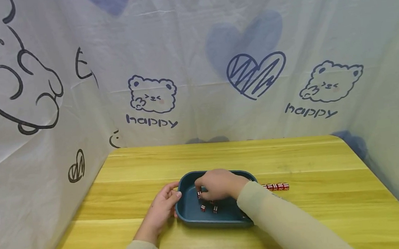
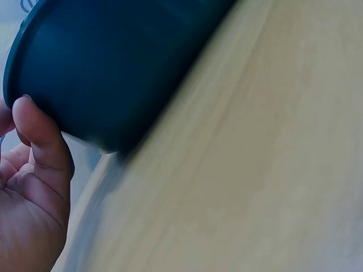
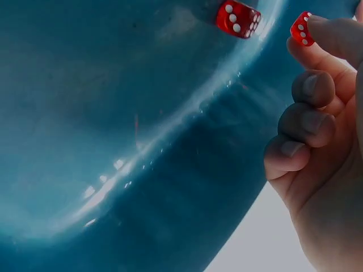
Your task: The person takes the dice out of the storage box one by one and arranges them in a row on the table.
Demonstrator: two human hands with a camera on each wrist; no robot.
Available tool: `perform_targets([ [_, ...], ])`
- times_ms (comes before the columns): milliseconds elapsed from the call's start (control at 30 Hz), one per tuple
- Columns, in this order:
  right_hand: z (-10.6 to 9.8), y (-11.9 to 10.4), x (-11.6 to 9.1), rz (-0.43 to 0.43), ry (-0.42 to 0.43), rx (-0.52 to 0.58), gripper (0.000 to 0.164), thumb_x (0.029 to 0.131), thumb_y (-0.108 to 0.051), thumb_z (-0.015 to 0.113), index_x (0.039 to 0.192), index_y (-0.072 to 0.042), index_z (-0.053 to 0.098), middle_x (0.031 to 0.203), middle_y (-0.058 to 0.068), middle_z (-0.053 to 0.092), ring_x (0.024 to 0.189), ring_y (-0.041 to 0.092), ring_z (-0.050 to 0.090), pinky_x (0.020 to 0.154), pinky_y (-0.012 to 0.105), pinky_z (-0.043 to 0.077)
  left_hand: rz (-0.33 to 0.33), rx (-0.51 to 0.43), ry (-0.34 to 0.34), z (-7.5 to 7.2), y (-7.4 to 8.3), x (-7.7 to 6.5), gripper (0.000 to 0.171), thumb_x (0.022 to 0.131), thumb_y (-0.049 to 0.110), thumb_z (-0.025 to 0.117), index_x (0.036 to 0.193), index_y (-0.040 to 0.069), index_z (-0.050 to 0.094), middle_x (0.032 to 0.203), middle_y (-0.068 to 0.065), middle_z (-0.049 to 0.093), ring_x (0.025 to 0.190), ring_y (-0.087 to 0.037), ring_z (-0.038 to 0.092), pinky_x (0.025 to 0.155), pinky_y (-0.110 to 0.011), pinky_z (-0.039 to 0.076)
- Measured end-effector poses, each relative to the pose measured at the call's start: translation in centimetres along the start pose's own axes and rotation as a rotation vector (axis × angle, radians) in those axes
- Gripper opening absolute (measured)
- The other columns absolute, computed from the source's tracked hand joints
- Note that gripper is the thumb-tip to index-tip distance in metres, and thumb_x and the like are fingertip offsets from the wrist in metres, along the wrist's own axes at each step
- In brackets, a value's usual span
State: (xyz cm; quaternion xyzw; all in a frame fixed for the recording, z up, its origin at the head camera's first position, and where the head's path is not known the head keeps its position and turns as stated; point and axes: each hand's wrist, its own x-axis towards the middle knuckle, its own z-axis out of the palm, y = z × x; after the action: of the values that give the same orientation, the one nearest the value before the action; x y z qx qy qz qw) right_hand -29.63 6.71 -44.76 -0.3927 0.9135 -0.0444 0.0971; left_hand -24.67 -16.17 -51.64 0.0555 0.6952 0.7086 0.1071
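A dark teal rectangular tray (image 1: pixel 216 222) with rounded corners sits on the table. My left hand (image 1: pixel 161 208) holds its left end, thumb (image 2: pixel 35 122) at the rim and the other fingers partly hidden behind the wall. Over the tray, my right hand (image 1: pixel 219 183) pinches a red die (image 3: pixel 302 29) with white dots between thumb and forefinger; its remaining fingers are curled in. Another red die (image 3: pixel 237 18) lies on the tray floor close to it. Below the right hand in the head view, more dice (image 1: pixel 203 208) are scattered, some partly covered by that hand.
On the table to the right of the tray, several red dice (image 1: pixel 276 187) stand in a straight row, its left end hidden by the right sleeve (image 1: pixel 280 216). Patterned cloth (image 1: pixel 197 101) hangs behind and at both sides of the wooden table (image 1: pixel 331 192).
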Motion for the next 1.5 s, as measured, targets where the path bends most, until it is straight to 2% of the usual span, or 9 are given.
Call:
perform_targets([
  [233, -0.7, 0.5, -0.9, 0.020, 0.007, 0.000, 0.007, 0.095, -0.034, 0.066, 0.100, -0.030, 0.068, 0.082, -0.014, 0.060, 0.073, 0.010, 0.056, 0.072, 0.031, 0.051, -0.002, -0.006, 0.007, 0.0, 0.0, 0.0, 0.043, 0.106, 0.014, 0.054, 0.146, 0.004, 0.044, 0.099, -0.016, 0.054, 0.061, -0.016, 0.050, 0.053, -0.024, 0.046],
  [700, -3.8, 2.9, -4.2, 0.023, 0.112, -0.019, 0.006, 0.096, -0.029, 0.065, 0.100, -0.026, 0.068, 0.088, -0.014, 0.062, 0.076, 0.009, 0.055, 0.074, 0.031, 0.051, -0.003, 0.008, 0.012, 0.3, 0.3, 0.1, 0.042, 0.106, 0.013, 0.053, 0.147, 0.005, 0.045, 0.101, -0.019, 0.054, 0.060, -0.016, 0.050, 0.053, -0.024, 0.047],
  [833, -3.7, 4.0, -5.6, 0.040, 0.130, -0.013, 0.007, 0.096, -0.030, 0.065, 0.100, -0.026, 0.069, 0.089, -0.015, 0.063, 0.076, 0.008, 0.055, 0.074, 0.031, 0.051, -0.002, 0.010, 0.015, 0.3, 0.3, 0.1, 0.042, 0.106, 0.012, 0.053, 0.146, 0.005, 0.045, 0.101, -0.019, 0.055, 0.059, -0.016, 0.050, 0.053, -0.024, 0.047],
  [967, -3.7, 5.3, -7.2, 0.094, 0.132, 0.005, 0.009, 0.097, -0.030, 0.067, 0.103, -0.024, 0.070, 0.094, -0.012, 0.066, 0.078, 0.009, 0.056, 0.075, 0.032, 0.051, -0.004, 0.009, 0.018, 0.3, 0.2, 0.0, 0.042, 0.106, 0.012, 0.054, 0.147, 0.005, 0.045, 0.099, -0.018, 0.055, 0.059, -0.016, 0.050, 0.053, -0.024, 0.046],
  [1300, -2.8, 9.0, -11.4, 0.181, 0.212, 0.058, 0.012, 0.095, -0.025, 0.068, 0.106, -0.021, 0.071, 0.096, -0.007, 0.067, 0.074, 0.009, 0.055, 0.071, 0.035, 0.050, 0.000, -0.004, 0.032, 0.2, -0.1, -0.1, 0.041, 0.106, 0.012, 0.054, 0.145, 0.005, 0.047, 0.099, -0.018, 0.055, 0.059, -0.016, 0.049, 0.052, -0.024, 0.046],
  [1367, -2.6, 9.8, -12.3, 0.193, 0.224, 0.073, 0.011, 0.094, -0.022, 0.067, 0.104, -0.020, 0.071, 0.092, -0.006, 0.067, 0.072, 0.010, 0.054, 0.069, 0.035, 0.050, -0.002, -0.002, 0.030, 0.2, 0.0, -0.1, 0.041, 0.106, 0.012, 0.054, 0.145, 0.005, 0.047, 0.099, -0.018, 0.054, 0.060, -0.016, 0.049, 0.052, -0.024, 0.046],
  [1500, -1.7, 11.5, -14.1, 0.206, 0.236, 0.108, 0.009, 0.092, -0.018, 0.067, 0.100, -0.021, 0.070, 0.074, -0.009, 0.057, 0.063, 0.011, 0.048, 0.060, 0.032, 0.044, -0.010, 0.007, 0.035, 0.2, 0.0, -0.1, 0.041, 0.106, 0.013, 0.054, 0.145, 0.006, 0.047, 0.098, -0.017, 0.054, 0.060, -0.017, 0.048, 0.053, -0.024, 0.046],
])
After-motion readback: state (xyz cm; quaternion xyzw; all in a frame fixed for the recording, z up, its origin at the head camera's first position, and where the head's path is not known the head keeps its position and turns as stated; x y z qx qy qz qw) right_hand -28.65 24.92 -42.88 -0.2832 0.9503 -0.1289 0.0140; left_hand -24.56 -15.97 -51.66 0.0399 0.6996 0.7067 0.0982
